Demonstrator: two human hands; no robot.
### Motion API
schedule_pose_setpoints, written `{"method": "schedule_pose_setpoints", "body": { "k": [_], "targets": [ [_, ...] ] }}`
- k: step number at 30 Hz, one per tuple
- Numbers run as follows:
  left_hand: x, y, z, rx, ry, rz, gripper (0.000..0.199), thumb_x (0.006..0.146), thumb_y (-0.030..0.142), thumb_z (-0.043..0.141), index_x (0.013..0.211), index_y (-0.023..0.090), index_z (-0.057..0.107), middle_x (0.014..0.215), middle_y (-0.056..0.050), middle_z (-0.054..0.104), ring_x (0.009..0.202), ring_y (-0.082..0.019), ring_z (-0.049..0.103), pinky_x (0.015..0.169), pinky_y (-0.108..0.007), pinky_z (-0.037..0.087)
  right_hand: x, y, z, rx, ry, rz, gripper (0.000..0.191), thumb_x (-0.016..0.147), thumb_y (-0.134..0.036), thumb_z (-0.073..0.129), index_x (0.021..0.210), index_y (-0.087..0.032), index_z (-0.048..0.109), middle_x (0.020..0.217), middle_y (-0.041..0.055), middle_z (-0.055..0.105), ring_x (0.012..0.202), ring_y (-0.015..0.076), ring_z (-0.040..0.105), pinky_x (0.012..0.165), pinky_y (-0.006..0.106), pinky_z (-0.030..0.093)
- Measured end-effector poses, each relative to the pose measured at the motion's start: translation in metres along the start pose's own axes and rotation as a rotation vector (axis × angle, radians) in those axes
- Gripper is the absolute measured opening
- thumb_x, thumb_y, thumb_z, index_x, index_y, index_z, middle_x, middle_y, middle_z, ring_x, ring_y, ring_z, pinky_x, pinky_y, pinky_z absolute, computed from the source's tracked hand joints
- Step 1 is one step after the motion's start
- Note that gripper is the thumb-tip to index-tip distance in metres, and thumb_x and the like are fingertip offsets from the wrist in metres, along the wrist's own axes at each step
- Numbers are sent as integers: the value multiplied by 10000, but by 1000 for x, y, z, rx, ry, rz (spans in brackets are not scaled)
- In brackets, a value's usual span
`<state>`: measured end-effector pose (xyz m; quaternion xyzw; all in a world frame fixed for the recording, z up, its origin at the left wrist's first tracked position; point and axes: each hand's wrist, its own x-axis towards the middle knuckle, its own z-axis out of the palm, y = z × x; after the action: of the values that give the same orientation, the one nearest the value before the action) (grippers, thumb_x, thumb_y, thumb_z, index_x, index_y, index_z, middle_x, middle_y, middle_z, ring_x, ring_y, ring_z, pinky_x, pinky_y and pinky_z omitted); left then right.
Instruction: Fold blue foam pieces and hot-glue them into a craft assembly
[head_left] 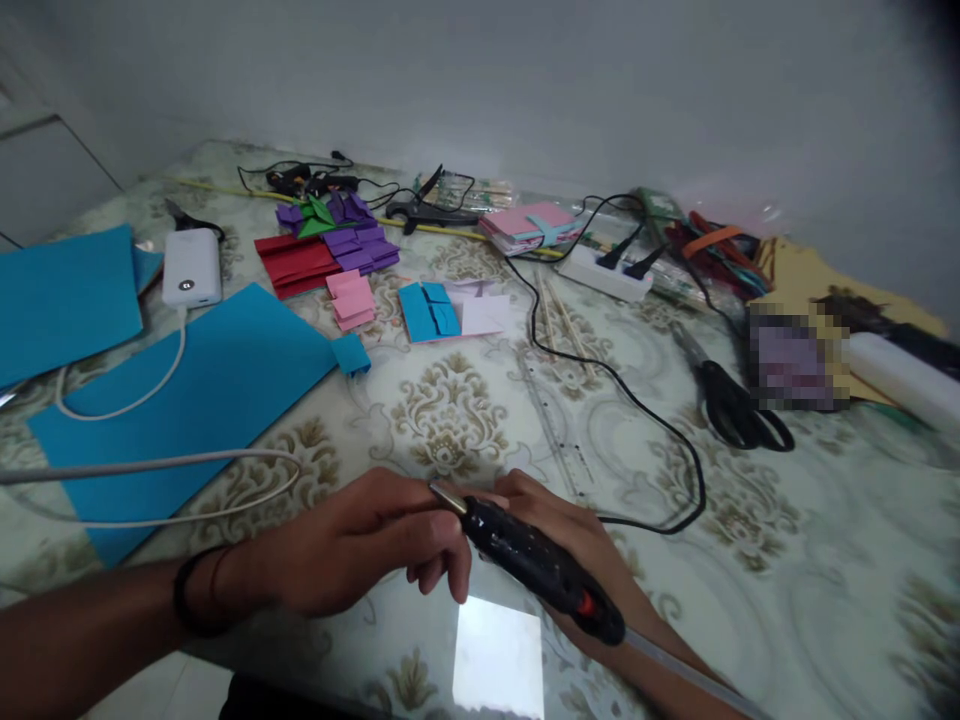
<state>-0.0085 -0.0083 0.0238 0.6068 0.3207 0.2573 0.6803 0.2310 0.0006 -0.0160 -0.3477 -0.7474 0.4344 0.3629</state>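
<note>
A black hot glue gun (536, 560) with a metal nozzle and a red switch lies tilted in my right hand (555, 510). The nozzle points up and left, and a pale glue stick (675, 665) runs out of its back end. My left hand (367, 545) is beside the nozzle, its fingers curled and its thumb pressed in. Whatever those fingers may hold is hidden. Below the hands is a bright white square (499, 655); I cannot tell whether it is paper or a reflection.
Blue paper sheets (202, 390) and a white power bank (192, 268) with its cable lie left. Folded coloured papers (360, 248) sit mid-table. Toward the right are a clear ruler (551, 420), black scissors (731, 405), a white power strip (607, 273) and a looping black cord (637, 400).
</note>
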Motion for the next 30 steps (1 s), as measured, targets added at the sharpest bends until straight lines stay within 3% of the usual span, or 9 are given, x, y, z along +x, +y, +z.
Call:
{"method": "schedule_pose_setpoints", "body": {
  "k": [6,20,26,30],
  "targets": [
    [1,1,1,-100,0,-31,449,1100,368,426,886,131,741,873,-76,736,742,-138,612,749,-276,518,2,-5,4,64,35,14,394,1076,-415,540,747,-230,652,704,-1,589,586,141,580,532,244,437],
    [6,-3,6,-103,42,49,521,1115,374,382,932,92,781,825,-101,734,763,-160,656,757,-275,548,-8,5,6,33,-6,9,345,1065,-440,563,804,-239,666,755,2,598,658,153,582,604,263,443],
    [4,-3,4,-68,-9,70,509,1119,436,392,968,128,768,876,-93,748,830,-172,646,815,-293,540,-5,5,-9,-214,26,-218,262,1091,-392,491,1117,-255,713,807,30,618,755,201,593,682,333,440],
    [3,-3,4,-68,52,22,464,1107,448,420,917,150,721,904,-81,735,834,-172,647,812,-302,538,-4,0,-15,-490,75,-240,194,1073,-270,522,1147,-232,697,883,51,650,829,223,603,759,369,449]
  ]
}}
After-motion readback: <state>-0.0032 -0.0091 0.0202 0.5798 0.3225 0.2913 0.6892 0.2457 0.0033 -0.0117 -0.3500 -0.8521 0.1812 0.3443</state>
